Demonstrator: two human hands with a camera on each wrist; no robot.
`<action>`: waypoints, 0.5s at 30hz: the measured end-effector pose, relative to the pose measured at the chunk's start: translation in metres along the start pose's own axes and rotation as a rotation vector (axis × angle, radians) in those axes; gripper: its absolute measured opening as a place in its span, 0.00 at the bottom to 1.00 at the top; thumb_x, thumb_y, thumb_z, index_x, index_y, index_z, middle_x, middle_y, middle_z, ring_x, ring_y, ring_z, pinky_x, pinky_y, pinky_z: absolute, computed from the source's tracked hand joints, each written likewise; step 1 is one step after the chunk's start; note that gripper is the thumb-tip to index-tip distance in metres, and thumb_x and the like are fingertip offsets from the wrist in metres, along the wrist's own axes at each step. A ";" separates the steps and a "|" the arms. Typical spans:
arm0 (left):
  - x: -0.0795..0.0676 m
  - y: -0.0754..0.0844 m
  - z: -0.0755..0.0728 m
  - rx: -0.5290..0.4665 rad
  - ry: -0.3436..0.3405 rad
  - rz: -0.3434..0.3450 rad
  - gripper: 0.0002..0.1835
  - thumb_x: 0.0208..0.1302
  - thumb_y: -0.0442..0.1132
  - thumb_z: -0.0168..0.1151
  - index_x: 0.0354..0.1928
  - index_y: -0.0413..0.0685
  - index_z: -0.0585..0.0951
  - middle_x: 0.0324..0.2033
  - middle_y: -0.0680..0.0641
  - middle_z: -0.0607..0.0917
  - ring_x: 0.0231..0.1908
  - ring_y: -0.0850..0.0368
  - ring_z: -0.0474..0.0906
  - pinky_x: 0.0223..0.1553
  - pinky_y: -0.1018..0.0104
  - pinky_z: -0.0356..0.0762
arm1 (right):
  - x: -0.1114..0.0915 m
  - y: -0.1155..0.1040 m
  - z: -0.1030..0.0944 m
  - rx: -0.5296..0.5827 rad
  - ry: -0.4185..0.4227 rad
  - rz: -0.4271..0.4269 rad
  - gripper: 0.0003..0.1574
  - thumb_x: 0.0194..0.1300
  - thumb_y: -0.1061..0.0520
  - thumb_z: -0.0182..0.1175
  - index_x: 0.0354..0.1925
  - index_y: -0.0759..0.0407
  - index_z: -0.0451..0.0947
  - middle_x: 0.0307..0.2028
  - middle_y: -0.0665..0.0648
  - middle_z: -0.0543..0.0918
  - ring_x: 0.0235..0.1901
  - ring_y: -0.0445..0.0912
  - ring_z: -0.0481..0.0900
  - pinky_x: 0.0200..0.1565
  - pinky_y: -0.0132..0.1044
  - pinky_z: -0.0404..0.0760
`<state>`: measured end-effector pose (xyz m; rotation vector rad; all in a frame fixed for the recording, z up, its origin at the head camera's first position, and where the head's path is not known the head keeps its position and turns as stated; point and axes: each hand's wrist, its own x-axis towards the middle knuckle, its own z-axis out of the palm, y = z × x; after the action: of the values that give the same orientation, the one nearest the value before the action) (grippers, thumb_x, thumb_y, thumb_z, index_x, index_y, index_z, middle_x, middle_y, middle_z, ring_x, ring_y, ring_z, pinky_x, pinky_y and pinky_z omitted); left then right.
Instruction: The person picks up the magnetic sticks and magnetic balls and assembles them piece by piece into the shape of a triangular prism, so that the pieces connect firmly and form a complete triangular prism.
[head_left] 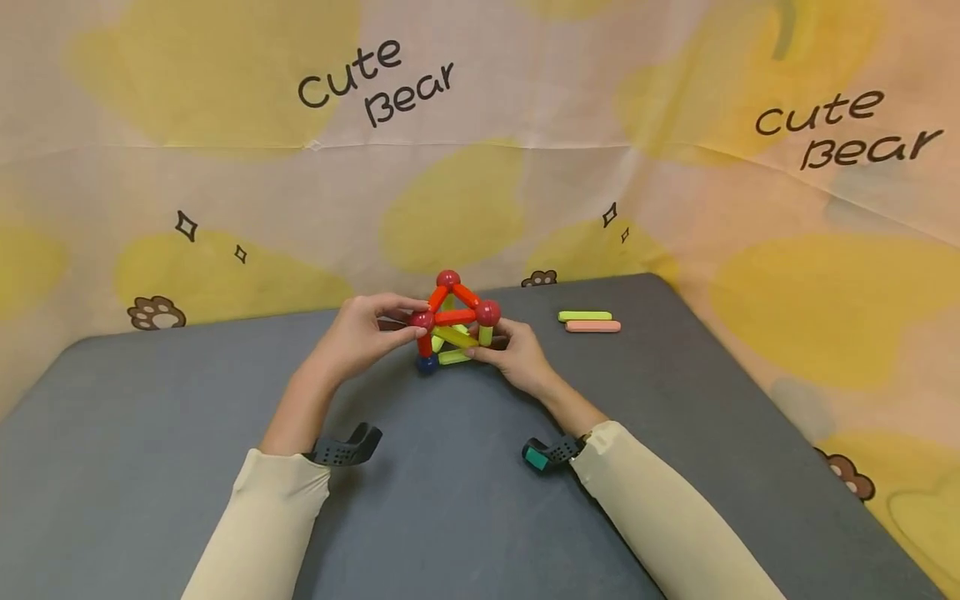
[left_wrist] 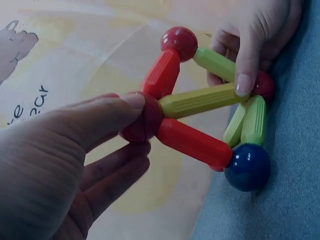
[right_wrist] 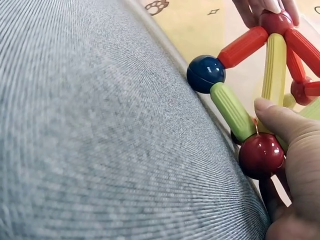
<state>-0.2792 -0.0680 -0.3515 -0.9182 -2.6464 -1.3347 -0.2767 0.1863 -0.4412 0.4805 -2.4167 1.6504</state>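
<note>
A frame of magnetic rods and balls stands on the grey table. Three red balls joined by red rods form its top triangle. My left hand pinches the top's left red ball between thumb and fingers. From that ball a red rod runs down to a blue ball, and a yellow rod slants to a lower red ball. My right hand grips the yellow rod's lower end, thumb on top beside this ball. Light green rods join the base.
Right of the frame, a loose yellow-green rod and a salmon-pink rod lie side by side on the table. Behind the table hangs a printed cloth.
</note>
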 end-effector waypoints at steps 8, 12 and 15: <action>-0.004 0.009 0.016 0.111 0.104 0.117 0.20 0.56 0.35 0.76 0.53 0.42 0.86 0.54 0.42 0.85 0.45 0.47 0.87 0.46 0.52 0.88 | -0.001 0.000 0.002 -0.092 0.099 0.058 0.32 0.60 0.55 0.74 0.60 0.61 0.79 0.54 0.63 0.86 0.53 0.55 0.86 0.54 0.46 0.85; -0.004 0.016 0.029 0.137 0.111 0.176 0.22 0.54 0.33 0.77 0.53 0.41 0.86 0.50 0.41 0.86 0.42 0.47 0.88 0.44 0.53 0.88 | -0.004 -0.001 0.004 -0.193 0.248 0.107 0.40 0.57 0.51 0.76 0.65 0.61 0.75 0.60 0.65 0.78 0.52 0.55 0.85 0.55 0.48 0.85; -0.004 0.023 0.038 0.100 0.095 0.181 0.22 0.55 0.33 0.77 0.54 0.42 0.85 0.48 0.42 0.88 0.42 0.47 0.89 0.47 0.51 0.87 | -0.005 -0.001 0.004 -0.165 0.358 0.125 0.39 0.56 0.53 0.77 0.62 0.61 0.75 0.56 0.65 0.77 0.45 0.55 0.85 0.48 0.48 0.87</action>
<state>-0.2558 -0.0308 -0.3600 -1.0259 -2.4668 -1.1643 -0.2717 0.1825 -0.4432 0.0047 -2.3205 1.4198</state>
